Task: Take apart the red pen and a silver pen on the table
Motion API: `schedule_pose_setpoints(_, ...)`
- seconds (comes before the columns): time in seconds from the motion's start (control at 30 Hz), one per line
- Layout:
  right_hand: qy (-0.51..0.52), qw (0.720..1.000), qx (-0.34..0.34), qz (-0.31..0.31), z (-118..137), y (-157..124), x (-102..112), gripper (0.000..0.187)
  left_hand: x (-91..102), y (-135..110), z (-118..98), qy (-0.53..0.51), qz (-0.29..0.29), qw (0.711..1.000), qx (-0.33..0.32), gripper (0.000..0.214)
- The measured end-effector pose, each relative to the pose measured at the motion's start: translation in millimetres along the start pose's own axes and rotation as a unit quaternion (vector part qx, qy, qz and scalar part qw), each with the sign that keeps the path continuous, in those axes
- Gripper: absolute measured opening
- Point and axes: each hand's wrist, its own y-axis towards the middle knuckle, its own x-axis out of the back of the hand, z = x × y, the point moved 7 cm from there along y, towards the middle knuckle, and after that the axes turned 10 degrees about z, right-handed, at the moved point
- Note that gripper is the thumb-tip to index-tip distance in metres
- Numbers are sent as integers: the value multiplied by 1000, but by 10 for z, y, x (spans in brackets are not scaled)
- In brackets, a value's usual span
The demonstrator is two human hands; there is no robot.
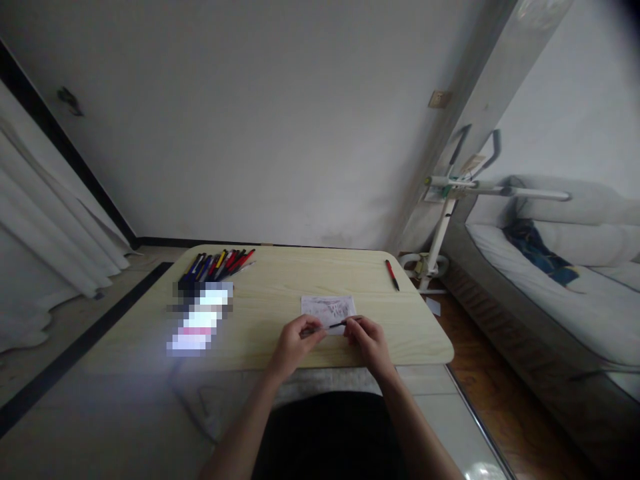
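Observation:
Over the front part of the table, my left hand point(296, 341) and my right hand point(369, 341) are both closed in a pinch, a short gap apart. Between them runs a slim pen point(337, 325), dark toward the right and paler toward the left. Each hand grips one end of it, and the fingers hide those ends. I cannot tell whether it is one piece or two parts held together. Just beneath and behind the hands lies a small sheet of paper point(327, 305) with dark drawing or print on it, its near edge partly covered by my fingers.
Several pens and markers point(217, 265) lie bunched at the table's back left. Nearer sits a bright, pixelated phone-like screen point(203, 320). A red and black pen point(393, 275) rests by the right edge of the pale wooden table point(280, 270). White exercise equipment point(440, 233) and a bed point(500, 280) stand right.

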Motion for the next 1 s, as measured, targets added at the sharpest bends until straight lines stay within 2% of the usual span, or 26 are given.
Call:
schedule_pose_setpoints(0.23, 26, 999, -4, -20, 67, -38, -100, 27, 49, -10, 14, -74, -10, 997, 25, 22)
schedule_pose_setpoints(0.4, 83, 995, -23, -45, -21, -44, -180, 29, 84, -32, -16, -111, -18, 993, 23, 23)
schedule_pose_setpoints(0.67, 161, 985, -40, -37, -126, -26, -227, 26, 115, -14, 37, -115, -49, 992, 32, 28)
schedule_pose_setpoints(1.0, 111, 993, -31, -12, -82, -25, -242, 26, 169, -14, 27, -135, -94, 986, 18, 31)
